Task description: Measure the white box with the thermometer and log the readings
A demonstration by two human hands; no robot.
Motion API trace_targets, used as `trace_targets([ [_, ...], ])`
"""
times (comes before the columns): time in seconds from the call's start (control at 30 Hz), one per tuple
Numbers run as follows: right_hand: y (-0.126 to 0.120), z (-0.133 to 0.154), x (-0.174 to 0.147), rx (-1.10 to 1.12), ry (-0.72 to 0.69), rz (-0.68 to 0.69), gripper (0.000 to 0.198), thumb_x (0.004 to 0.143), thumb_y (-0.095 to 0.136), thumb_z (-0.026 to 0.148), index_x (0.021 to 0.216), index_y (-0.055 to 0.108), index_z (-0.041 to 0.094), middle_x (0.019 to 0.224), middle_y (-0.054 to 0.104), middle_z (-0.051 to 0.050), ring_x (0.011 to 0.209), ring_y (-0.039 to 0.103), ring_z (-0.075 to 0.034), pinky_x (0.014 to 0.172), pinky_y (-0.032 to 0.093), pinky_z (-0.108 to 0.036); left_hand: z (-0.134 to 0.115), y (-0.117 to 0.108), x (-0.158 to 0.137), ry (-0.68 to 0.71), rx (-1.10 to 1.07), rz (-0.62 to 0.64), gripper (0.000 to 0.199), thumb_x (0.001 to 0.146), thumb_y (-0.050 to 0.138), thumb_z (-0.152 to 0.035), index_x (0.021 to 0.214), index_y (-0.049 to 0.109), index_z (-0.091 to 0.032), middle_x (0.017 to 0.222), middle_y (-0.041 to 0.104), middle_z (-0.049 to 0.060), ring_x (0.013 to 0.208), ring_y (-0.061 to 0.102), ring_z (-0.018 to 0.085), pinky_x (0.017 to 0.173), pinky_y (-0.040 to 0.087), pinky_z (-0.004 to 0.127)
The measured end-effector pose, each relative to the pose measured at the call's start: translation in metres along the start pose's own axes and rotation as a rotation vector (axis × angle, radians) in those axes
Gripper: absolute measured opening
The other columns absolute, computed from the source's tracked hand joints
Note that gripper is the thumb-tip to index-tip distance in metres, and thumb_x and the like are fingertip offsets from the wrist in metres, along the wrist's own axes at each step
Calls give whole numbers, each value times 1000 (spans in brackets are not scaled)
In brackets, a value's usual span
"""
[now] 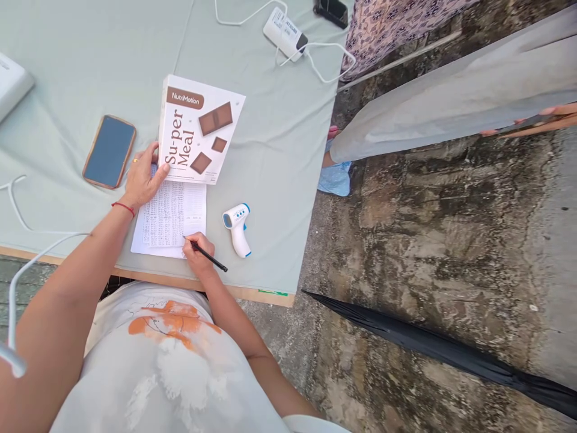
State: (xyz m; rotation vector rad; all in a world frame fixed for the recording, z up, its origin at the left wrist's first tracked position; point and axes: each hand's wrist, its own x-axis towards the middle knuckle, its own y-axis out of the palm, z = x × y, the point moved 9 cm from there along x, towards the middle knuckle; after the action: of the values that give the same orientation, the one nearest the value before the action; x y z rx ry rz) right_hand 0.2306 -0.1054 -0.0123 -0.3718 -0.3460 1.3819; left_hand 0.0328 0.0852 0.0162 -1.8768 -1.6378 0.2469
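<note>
My left hand (145, 175) grips the lower left corner of a white box (205, 135) printed "NutriMotion Su-per Meal", thumb on its front and fingers behind. The box covers the upper part of some paper sheets (174, 210) filled with rows of small handwriting. Over the lower right of the sheets, my right hand (198, 251) is closed round a black pen (210, 257), its tip at the paper. A white and blue infrared thermometer (238, 230) lies on the table just right of the sheets. To the left of my left hand lies a phone (109, 151) with a brown edge.
The table (274, 180) has a pale green cloth. A white power bank-like device (285, 33) with a cable and a black object (331, 11) lie at the far right corner. A person in grey trousers (442, 102) stands to the right, above a folded black umbrella (428, 349).
</note>
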Motion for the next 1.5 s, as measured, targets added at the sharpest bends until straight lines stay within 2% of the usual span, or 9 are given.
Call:
trace_targets([
  [0.33,-8,-7,-2,16,-8,-55,16,87,57,39,78,61,26,68,63,2,62,59,-17,63,52,-30,0,-1,0,5,5,-15,94,103,37,-93,161,54,-21,128,76,18,130,67,40,120,49,60],
  [0.67,0,-12,-3,-41,-8,-30,15,88,56,37,79,61,27,67,61,3,63,56,-17,63,51,-29,3,1,0,-9,-18,34,96,103,35,-93,165,49,-21,137,73,18,139,61,40,126,42,57],
  [0.77,-4,-13,-7,-40,-23,-75,17,92,55,38,82,62,26,71,62,2,67,58,-17,65,53,-30,3,1,0,-23,-3,32,97,102,34,-94,164,50,-20,136,73,19,136,63,39,124,44,56],
  [0.9,-17,-12,-4,-76,-97,-161,22,103,53,38,103,70,25,93,70,-5,88,68,-21,84,61,-35,-1,-3,0,-27,24,-2,98,102,33,-94,160,55,-18,126,76,19,127,65,39,115,49,55],
  [1.07,-16,-9,25,-239,-243,-42,42,108,43,22,139,72,23,120,71,-15,113,71,-27,101,62,-45,-1,-9,-1,-71,51,6,104,100,31,-95,158,56,-12,121,76,22,123,65,42,107,52,58],
  [1.17,-11,-5,40,-340,-319,21,51,109,36,16,148,68,20,125,71,-18,118,71,-27,104,63,-45,-1,-13,-1,-75,59,12,101,101,31,-92,159,55,-12,125,76,22,124,65,43,106,52,60],
  [1.23,-12,-1,44,-368,-349,-1,53,109,34,15,150,67,21,130,71,-18,124,70,-27,107,63,-46,0,-15,-2,-85,62,17,94,103,35,-86,159,54,-12,126,77,22,124,65,44,105,53,60],
  [1.4,-44,-5,38,-375,-325,-224,41,107,44,22,138,71,22,127,71,-18,121,70,-30,107,61,-52,1,-18,-3,-104,59,23,80,105,42,-71,158,55,-13,128,77,21,127,65,43,109,52,61],
  [1.5,-72,-28,37,-481,-138,-306,43,97,60,30,139,69,22,136,67,-20,125,67,-36,107,59,-59,2,-19,-3,-116,66,21,77,104,44,-68,156,55,-13,129,77,22,127,65,44,110,52,63],
])
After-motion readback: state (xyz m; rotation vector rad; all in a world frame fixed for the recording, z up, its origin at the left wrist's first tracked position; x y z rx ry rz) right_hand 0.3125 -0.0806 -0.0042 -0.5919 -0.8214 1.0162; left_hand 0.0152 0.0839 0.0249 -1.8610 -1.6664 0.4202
